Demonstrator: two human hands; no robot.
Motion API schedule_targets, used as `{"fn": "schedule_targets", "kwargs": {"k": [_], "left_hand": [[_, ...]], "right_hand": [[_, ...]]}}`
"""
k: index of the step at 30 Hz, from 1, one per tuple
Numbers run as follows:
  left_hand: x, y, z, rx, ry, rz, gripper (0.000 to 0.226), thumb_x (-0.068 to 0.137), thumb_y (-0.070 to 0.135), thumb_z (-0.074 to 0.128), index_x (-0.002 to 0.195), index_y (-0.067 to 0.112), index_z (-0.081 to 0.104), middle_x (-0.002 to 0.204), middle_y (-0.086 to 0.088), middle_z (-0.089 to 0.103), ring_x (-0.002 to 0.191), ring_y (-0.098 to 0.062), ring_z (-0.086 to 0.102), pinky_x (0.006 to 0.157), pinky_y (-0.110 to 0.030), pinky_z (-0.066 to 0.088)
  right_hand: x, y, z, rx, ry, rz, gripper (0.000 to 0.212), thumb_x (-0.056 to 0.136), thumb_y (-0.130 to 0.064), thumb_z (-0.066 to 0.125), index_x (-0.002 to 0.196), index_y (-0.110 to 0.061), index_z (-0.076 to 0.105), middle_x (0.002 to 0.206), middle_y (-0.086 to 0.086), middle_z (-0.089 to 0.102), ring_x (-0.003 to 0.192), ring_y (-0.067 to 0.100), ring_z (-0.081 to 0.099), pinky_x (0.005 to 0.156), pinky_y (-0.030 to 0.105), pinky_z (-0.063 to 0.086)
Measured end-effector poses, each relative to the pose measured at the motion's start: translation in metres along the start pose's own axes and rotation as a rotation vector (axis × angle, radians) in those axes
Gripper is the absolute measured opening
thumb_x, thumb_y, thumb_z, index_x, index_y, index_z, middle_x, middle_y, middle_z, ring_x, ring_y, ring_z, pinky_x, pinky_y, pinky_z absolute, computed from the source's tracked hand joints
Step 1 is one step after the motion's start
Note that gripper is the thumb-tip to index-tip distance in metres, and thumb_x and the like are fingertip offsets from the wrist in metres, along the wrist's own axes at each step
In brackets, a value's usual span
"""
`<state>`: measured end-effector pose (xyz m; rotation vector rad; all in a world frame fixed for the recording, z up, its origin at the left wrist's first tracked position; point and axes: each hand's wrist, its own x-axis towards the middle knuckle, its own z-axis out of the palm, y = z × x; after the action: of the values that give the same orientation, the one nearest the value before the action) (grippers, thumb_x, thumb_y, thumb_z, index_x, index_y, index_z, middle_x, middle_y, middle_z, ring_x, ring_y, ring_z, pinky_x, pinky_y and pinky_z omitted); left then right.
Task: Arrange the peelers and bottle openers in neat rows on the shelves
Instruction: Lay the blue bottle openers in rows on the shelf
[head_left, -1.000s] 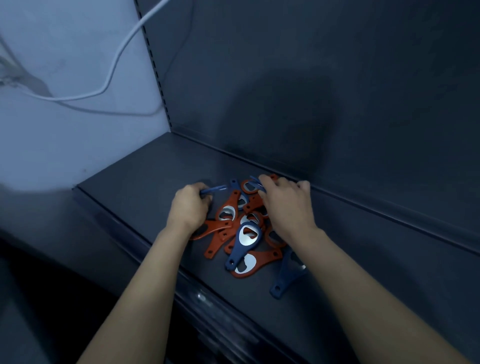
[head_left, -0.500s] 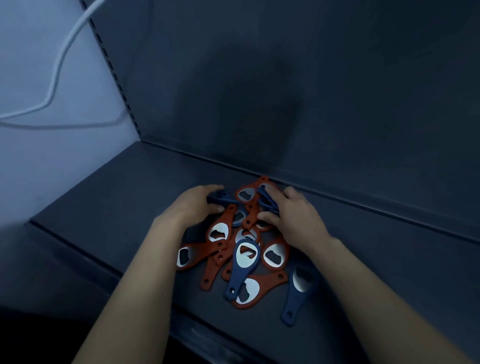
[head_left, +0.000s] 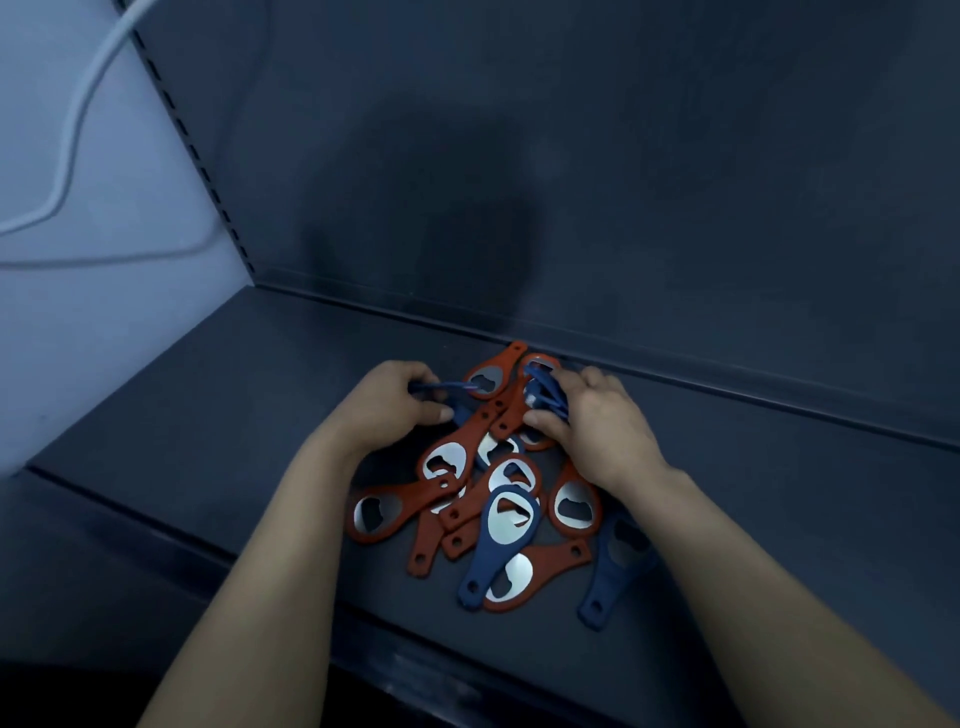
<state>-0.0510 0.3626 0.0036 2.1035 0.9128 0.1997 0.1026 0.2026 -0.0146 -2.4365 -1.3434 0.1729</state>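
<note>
- The left hand (head_left: 387, 405) is clenched round the handle of a blue opener (head_left: 451, 388), at the heap's back left side.
- The right hand (head_left: 597, 421) grasps a bunch of blue openers (head_left: 545, 391) between thumb and fingers, close to the shelf's back edge.
- The other openers lie in a tangled heap (head_left: 498, 499) at the middle of the shelf (head_left: 218, 415). Orange and blue ones cross each other from the back edge almost to the front edge. No row is laid yet, and no peelers are in view.
- The held blue opener's far end meets the head of an orange opener (head_left: 491, 375). I cannot tell whether they are hooked together. If they are, a quick pull would likely drag the orange one and disturb the heap.
- The bunch looks loosely gathered, with the pieces at differing angles. Adding another could let one slide out and drop back onto the heap.
- A lone blue opener (head_left: 618, 561) lies at the heap's right side near the front edge, just beside the right forearm. A careless sweep of that arm could push it off the shelf.
- The blue pieces are hard to pick out against the dark shelf in this dim light, so one could be missed.
</note>
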Motion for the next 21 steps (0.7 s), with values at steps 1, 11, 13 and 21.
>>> {"fn": "schedule_targets", "kwargs": {"k": [1,11,13,21], "left_hand": [[-0.001,0.001,-0.001,-0.042,0.003,-0.013,0.012,0.077,0.011,0.073,0.080,0.013,0.062,0.068,0.003,0.057,0.063,-0.005,0.051,0.055,-0.014,0.037],[-0.012,-0.002,-0.002,-0.187,0.169,-0.091,0.007,0.090,0.019,0.058,0.087,0.014,0.061,0.068,-0.001,0.061,0.063,-0.011,0.054,0.058,-0.024,0.039],[-0.015,-0.001,-0.003,-0.287,0.229,-0.090,0.006,0.091,0.015,0.057,0.089,0.010,0.059,0.070,-0.002,0.062,0.062,-0.011,0.056,0.058,-0.020,0.044],[-0.039,0.015,-0.008,-0.164,0.712,0.015,0.017,0.092,0.014,0.052,0.076,0.014,0.044,0.064,0.001,0.045,0.052,-0.010,0.037,0.040,-0.011,0.031]], "right_hand": [[-0.002,0.000,0.000,-0.003,0.006,0.000,0.062,0.090,-0.052,0.048,0.138,-0.015,0.039,0.125,0.008,0.048,0.119,0.026,0.040,0.096,0.036,0.039],[-0.011,-0.007,0.007,-0.022,0.081,-0.032,0.048,0.097,-0.032,0.045,0.141,-0.018,0.034,0.119,0.007,0.045,0.113,0.024,0.039,0.085,0.035,0.045],[-0.012,-0.007,0.007,-0.020,0.085,-0.047,0.048,0.097,-0.031,0.046,0.141,-0.018,0.034,0.119,0.007,0.045,0.113,0.024,0.039,0.084,0.036,0.045],[-0.018,-0.006,-0.002,0.038,0.112,-0.181,0.044,0.097,-0.027,0.046,0.139,-0.016,0.038,0.121,0.006,0.049,0.111,0.023,0.041,0.086,0.032,0.040]]}}
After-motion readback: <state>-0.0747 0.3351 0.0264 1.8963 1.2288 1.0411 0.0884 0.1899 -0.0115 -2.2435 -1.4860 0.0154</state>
